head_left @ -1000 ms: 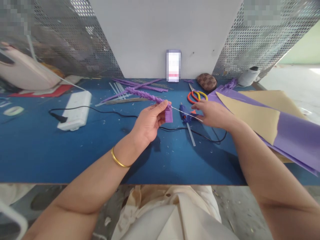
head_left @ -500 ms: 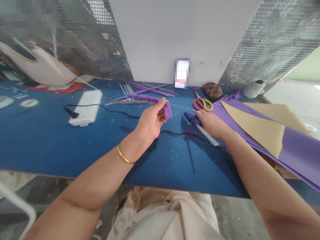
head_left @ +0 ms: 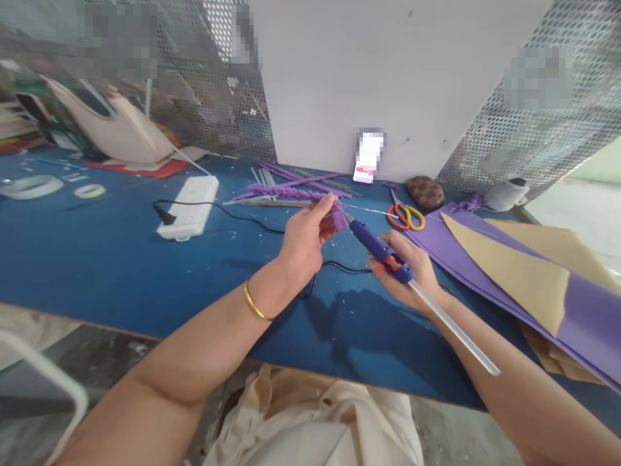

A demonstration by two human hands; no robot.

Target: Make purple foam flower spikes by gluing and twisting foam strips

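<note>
My left hand [head_left: 305, 244] is shut on a purple foam flower spike [head_left: 291, 193], pinching its wrapped lower end [head_left: 339, 217] above the blue table [head_left: 121, 272]. A thin wire runs rightward from that end. My right hand [head_left: 405, 275] grips a blue hot glue gun [head_left: 381, 249] with an orange trigger. The gun's nozzle points up and left, very close to the foam end held in my left hand. A long clear glue stick [head_left: 456, 330] projects from the back of the gun, down to the right. Any contact between nozzle and foam is hard to tell.
A white power strip [head_left: 188, 207] and black cord lie left. Purple strips [head_left: 301, 184] lie at the back, near a phone [head_left: 369, 157]. Orange-handled scissors [head_left: 405, 218], a checked pouch [head_left: 425, 192] and a white mug [head_left: 507, 194] stand back right. Purple and tan sheets [head_left: 514, 285] lie right.
My right hand has lifted the glue gun off the table, bringing its nozzle next to the foam end. My left hand still holds the spike. The view has shifted as my head turned.
</note>
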